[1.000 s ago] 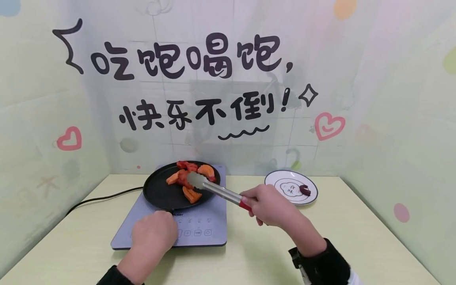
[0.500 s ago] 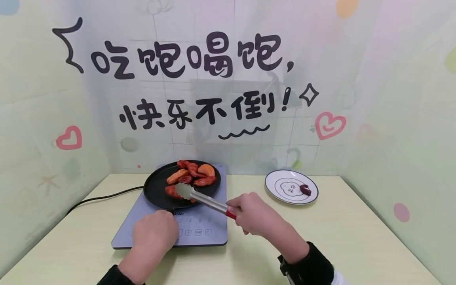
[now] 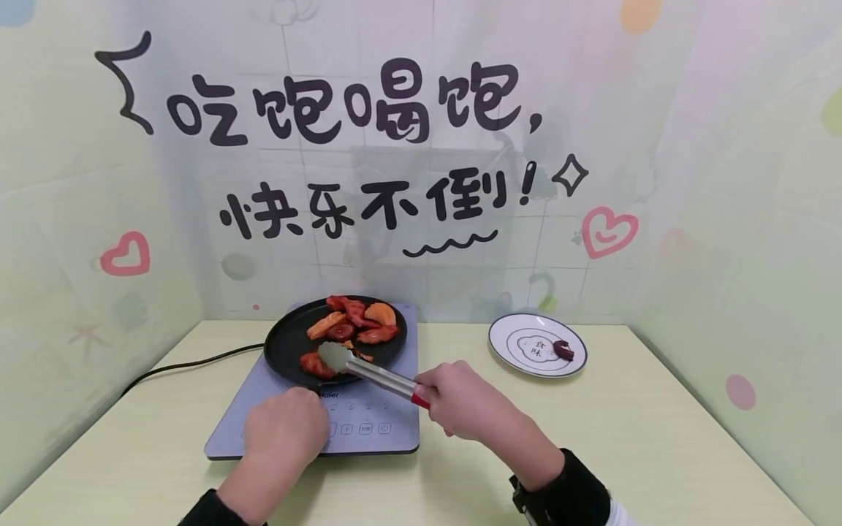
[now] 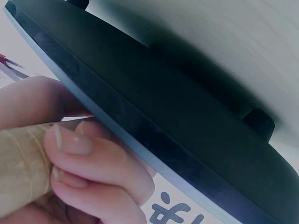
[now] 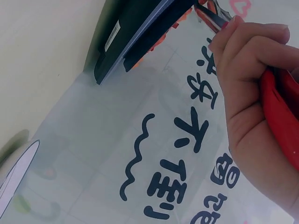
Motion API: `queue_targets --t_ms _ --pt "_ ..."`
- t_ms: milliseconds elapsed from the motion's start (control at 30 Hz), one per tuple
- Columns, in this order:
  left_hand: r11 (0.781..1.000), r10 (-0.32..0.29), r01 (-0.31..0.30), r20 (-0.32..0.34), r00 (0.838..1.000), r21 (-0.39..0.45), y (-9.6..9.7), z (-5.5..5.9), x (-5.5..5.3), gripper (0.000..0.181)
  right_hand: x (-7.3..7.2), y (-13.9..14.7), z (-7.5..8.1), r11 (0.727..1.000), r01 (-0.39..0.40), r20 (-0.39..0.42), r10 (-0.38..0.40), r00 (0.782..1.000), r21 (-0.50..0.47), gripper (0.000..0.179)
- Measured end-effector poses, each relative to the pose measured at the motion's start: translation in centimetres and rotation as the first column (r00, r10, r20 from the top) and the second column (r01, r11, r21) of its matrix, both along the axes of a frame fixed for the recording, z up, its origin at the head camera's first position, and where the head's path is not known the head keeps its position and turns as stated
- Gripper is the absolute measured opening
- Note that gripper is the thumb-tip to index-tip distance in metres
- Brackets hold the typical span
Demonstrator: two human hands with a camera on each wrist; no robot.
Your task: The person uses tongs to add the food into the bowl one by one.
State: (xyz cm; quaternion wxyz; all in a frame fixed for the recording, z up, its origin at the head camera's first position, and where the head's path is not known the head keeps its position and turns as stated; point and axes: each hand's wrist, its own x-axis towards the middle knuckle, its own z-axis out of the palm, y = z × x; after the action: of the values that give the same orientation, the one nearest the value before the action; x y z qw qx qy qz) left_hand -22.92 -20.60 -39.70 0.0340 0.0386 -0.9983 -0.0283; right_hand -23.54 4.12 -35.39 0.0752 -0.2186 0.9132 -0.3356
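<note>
My left hand grips the pan's light wooden handle, fingers curled round it in the left wrist view. The black flat pan sits on the induction cooktop. My right hand holds metal tongs by their red grips. At the pan's near side, the tongs' scalloped tips are at a reddish piece of food, which they partly cover. Farther back in the pan lie several reddish and orange pieces, among them a chicken wing and an orange slice-like piece.
A white plate with a dark rim stands at the back right, bearing one small dark red piece. A black cord runs left from the cooktop. Printed cloth walls enclose the table at back and sides.
My right hand and the tongs have moved left and toward me, from the middle of the food to the near side of the pan. The reddish piece there has shifted left. My left hand stays put.
</note>
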Motion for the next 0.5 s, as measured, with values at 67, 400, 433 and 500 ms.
queue_targets --t_ms 67,400,433,500 --pt "1.000 0.001 -0.001 0.004 1.000 0.001 0.0 0.0 0.0 0.027 -0.1 0.2 0.1 1.000 0.005 -0.017 -0.005 1.000 -0.002 0.017" --pt "1.000 -0.006 0.007 0.015 1.000 -0.009 0.0 -0.1 0.0 0.028 -0.5 2.2 1.6 0.997 0.071 -0.033 -0.071 0.997 -0.008 0.015" --pt "1.000 -0.006 0.006 0.016 1.000 -0.009 0.0 -0.1 -0.1 0.028 -0.5 2.4 1.8 0.997 0.079 -0.032 -0.080 0.996 -0.009 0.016" --pt "1.000 -0.004 0.004 0.018 1.000 -0.008 0.0 -0.1 -0.1 0.028 -0.5 3.0 2.1 0.996 0.094 -0.030 -0.094 0.995 -0.009 0.017"
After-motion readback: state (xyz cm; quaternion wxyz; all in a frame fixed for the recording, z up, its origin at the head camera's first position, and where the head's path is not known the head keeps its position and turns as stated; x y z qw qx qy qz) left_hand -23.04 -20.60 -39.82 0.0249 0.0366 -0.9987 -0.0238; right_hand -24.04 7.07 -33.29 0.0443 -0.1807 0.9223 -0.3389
